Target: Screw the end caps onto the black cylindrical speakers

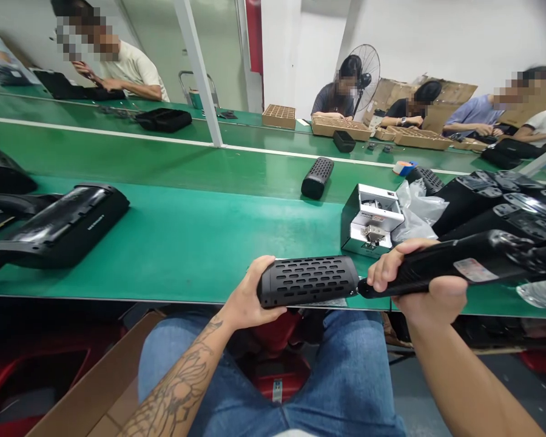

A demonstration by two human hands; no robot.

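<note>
My left hand (248,297) grips the left end of a black perforated housing (309,280), thumb below and fingers over its back edge. The housing lies sideways at the table's front edge, its slotted face turned up. In my right hand (423,285) is a black electric screwdriver (477,258) with a pale label, held nearly level. Its narrow tip points left and meets the housing's right end; whether a screw sits there is too small to tell. Behind the screwdriver stands a white and dark screw feeder box (373,218).
Black cases (491,200) are piled at the right beside a clear plastic bag (418,209). Another perforated housing (317,177) lies farther back. A large black unit (64,224) rests at left on the green table (186,237). Several people work across the bench.
</note>
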